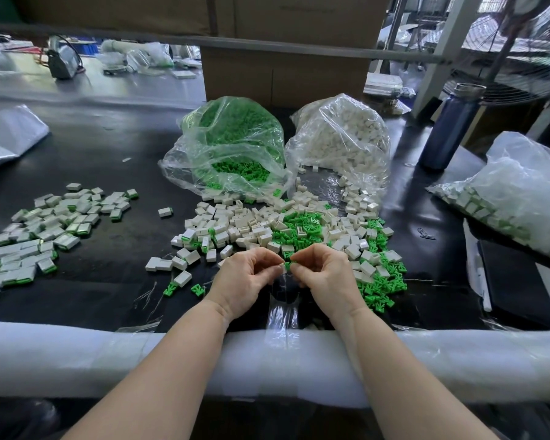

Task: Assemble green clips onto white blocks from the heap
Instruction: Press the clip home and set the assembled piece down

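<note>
Green clip [287,265] pinched between left hand [246,281] and right hand [326,276], finished pile [45,230] far left, big mixed heap [286,230] ahead remains.

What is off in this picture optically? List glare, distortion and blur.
Head view: wide-angle lens bows the foam table edge and the far bar; glare streaks the clear bags of green clips and white blocks; background bench is soft; the piece pinched between left hand and right hand is too small to resolve.
</note>
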`<action>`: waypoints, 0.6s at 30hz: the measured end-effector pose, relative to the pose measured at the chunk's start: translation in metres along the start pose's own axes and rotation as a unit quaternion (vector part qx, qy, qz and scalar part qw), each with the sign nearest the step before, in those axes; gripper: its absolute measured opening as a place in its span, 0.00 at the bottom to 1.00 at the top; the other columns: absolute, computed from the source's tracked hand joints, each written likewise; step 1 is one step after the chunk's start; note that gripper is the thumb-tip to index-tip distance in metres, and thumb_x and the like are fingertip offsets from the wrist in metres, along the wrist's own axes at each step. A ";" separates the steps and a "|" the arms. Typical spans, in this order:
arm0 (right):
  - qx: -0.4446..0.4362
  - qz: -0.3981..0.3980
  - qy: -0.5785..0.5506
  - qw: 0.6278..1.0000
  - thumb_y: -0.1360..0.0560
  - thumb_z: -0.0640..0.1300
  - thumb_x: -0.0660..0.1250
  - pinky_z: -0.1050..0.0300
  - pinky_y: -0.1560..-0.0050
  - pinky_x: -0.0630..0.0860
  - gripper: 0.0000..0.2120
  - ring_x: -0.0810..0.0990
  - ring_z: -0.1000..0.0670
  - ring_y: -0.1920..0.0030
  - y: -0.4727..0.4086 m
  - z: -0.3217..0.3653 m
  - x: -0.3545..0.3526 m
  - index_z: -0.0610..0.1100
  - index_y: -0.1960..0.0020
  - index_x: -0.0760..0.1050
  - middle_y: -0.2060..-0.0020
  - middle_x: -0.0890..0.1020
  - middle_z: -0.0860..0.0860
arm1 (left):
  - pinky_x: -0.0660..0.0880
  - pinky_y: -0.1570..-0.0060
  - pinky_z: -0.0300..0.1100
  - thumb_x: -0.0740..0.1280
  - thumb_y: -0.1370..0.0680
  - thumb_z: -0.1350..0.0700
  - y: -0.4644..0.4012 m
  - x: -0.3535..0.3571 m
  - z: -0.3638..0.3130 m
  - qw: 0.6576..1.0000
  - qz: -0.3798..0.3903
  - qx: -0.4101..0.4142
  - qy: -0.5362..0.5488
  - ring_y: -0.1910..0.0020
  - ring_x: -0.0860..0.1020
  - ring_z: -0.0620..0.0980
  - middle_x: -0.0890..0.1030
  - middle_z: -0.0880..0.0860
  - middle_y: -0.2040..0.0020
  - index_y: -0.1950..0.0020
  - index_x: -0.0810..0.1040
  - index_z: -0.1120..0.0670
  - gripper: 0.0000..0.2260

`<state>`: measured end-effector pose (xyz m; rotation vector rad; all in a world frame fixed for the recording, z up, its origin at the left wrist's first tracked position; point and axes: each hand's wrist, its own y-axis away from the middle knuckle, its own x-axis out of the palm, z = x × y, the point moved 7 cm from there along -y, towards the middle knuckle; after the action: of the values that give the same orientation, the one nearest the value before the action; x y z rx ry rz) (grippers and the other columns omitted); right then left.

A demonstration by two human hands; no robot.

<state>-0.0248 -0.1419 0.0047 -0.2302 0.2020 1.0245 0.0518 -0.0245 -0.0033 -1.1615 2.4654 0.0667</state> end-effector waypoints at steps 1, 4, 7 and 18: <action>0.001 0.001 0.002 1.000 0.29 0.32 0.70 0.62 0.62 0.76 0.07 0.77 0.53 0.67 0.000 0.000 0.001 0.43 0.61 0.77 0.67 0.80 0.49 | 0.76 0.51 0.40 0.69 0.26 0.61 0.000 0.000 0.000 1.000 0.001 -0.001 0.000 0.64 0.78 0.41 0.82 0.49 0.61 0.55 0.80 0.52 0.04; -0.003 0.001 0.007 1.000 0.30 0.33 0.71 0.60 0.62 0.76 0.08 0.76 0.52 0.67 -0.001 0.000 0.001 0.44 0.62 0.77 0.68 0.79 0.48 | 0.76 0.54 0.38 0.69 0.26 0.62 0.000 0.000 0.001 1.000 0.003 -0.003 0.007 0.66 0.77 0.39 0.82 0.49 0.62 0.55 0.80 0.52 0.05; -0.012 0.002 0.000 1.000 0.29 0.33 0.70 0.60 0.63 0.75 0.08 0.76 0.52 0.68 -0.001 0.001 0.001 0.44 0.63 0.77 0.68 0.80 0.47 | 0.75 0.54 0.38 0.69 0.26 0.62 0.000 -0.001 0.001 1.000 -0.003 -0.001 0.012 0.66 0.77 0.39 0.81 0.48 0.63 0.56 0.79 0.50 0.06; 0.004 0.010 -0.025 1.000 0.29 0.32 0.69 0.64 0.68 0.75 0.09 0.78 0.51 0.69 -0.001 -0.001 0.002 0.44 0.63 0.77 0.67 0.81 0.44 | 0.74 0.57 0.32 0.69 0.26 0.63 0.000 -0.003 -0.003 0.999 -0.018 0.000 0.037 0.68 0.76 0.37 0.80 0.46 0.66 0.58 0.80 0.50 0.08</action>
<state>-0.0232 -0.1405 0.0036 -0.1958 0.1626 1.0488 0.0521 -0.0231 0.0001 -1.2275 2.5073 0.0150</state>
